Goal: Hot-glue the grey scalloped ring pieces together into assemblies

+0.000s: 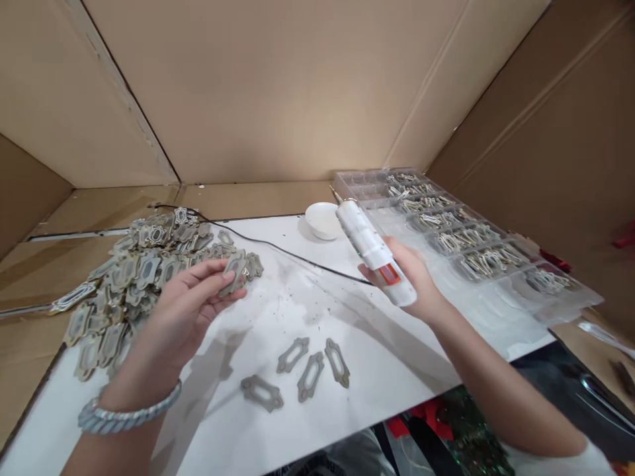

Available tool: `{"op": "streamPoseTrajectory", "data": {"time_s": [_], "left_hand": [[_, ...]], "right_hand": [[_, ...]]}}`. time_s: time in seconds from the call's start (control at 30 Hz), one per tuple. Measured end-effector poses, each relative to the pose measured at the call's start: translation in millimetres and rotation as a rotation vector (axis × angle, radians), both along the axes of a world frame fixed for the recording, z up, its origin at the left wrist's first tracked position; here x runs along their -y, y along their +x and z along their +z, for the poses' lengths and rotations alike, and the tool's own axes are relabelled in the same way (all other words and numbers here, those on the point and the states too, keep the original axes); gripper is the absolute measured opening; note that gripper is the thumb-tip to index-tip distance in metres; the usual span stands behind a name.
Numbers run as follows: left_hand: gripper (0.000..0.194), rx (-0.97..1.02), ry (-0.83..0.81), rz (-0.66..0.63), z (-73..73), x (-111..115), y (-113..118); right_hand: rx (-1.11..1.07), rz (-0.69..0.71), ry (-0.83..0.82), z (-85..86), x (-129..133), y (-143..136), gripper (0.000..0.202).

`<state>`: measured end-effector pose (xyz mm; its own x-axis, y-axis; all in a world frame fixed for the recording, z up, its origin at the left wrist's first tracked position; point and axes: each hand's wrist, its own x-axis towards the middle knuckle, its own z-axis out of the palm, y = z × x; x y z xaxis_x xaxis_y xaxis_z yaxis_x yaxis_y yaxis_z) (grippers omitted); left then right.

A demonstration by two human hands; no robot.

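Note:
My left hand pinches a small grey frame-shaped piece between thumb and fingers, beside a large pile of similar pieces. On the right, my right hand is wrapped round a white glue gun, its metal tip pointing up and left, near a white bowl. Several loose grey pieces lie apart on the white table in front of me: one at the left, others nearer the middle.
A black cord crosses the table from the back left toward my right hand. A clear compartment box with many small metal parts stands at the right. Cardboard walls surround the table. Red and green items lie below the front edge.

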<state>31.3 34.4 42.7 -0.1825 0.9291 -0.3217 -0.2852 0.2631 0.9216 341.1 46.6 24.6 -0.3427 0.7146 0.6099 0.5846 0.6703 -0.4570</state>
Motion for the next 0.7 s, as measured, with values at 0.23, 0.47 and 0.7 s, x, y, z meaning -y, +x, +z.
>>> {"op": "streamPoseTrajectory", "data": {"time_s": [0.23, 0.47, 0.7], "left_hand": [[0.042, 0.032, -0.044, -0.058, -5.5, 10.3, 5.5], [0.043, -0.075, 0.041, -0.059, -14.4, 16.0, -0.4], [0.04, -0.158, 0.082, -0.098, -17.3, 19.5, -0.8]], "right_hand": [[-0.162, 0.133, -0.147, -22.7, 26.2, -40.4, 0.018], [-0.103, 0.234, -0.15, -23.3, 37.1, -52.0, 0.016], [-0.067, 0.226, -0.103, -24.1, 36.4, -55.8, 0.012]]}}
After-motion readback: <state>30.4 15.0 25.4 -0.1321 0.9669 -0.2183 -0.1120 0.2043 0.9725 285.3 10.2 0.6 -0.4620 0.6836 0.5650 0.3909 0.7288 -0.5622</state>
